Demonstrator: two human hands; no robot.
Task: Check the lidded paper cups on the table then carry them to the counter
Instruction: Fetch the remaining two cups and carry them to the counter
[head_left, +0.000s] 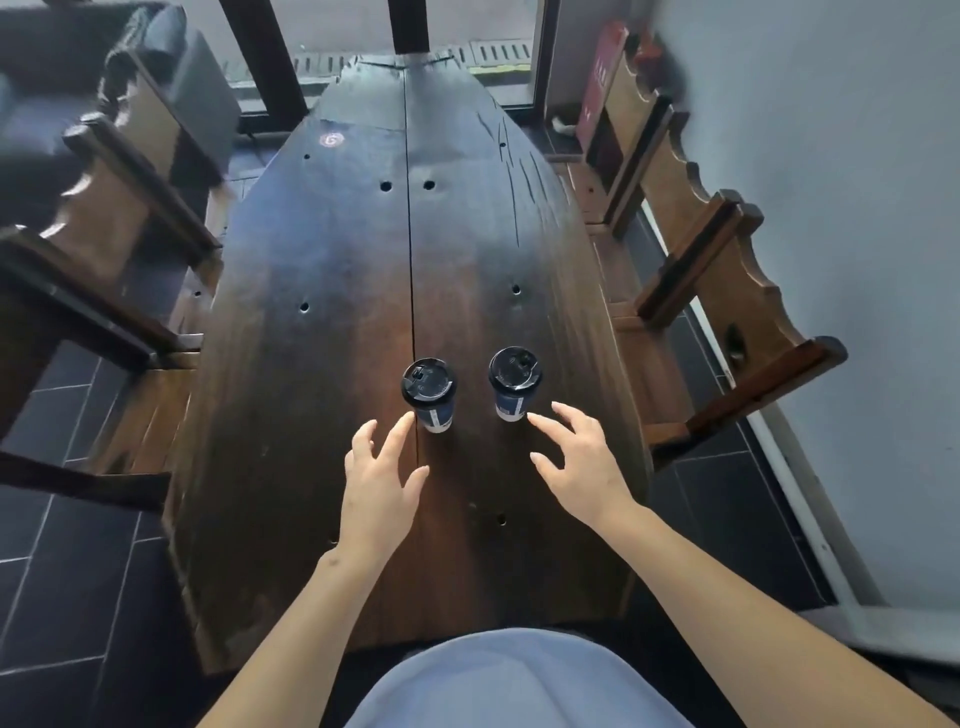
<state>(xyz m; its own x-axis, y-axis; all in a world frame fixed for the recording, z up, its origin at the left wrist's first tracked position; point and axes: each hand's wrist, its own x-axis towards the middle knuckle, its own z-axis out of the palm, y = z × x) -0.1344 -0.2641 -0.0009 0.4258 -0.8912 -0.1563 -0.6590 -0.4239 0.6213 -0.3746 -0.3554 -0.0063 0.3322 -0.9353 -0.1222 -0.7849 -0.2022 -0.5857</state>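
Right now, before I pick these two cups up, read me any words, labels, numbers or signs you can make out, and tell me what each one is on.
Nothing reads clearly enough to quote.
Left cup: pale label low on its side, too small.
Right cup: pale label, also too small.
Both lids: embossed marks, unreadable.
Round sticker on the table: one pale symbol, too blurred to name.
Red sign by the window: light characters, blurred.

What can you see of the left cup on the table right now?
The left cup is a dark blue paper cup with a white base band and a black plastic sip lid, which is on. It stands upright on the dark wooden table, apart from the right cup. The left hand reaches toward it with fingers spread, a fingertip close beside its wall; contact is unclear.
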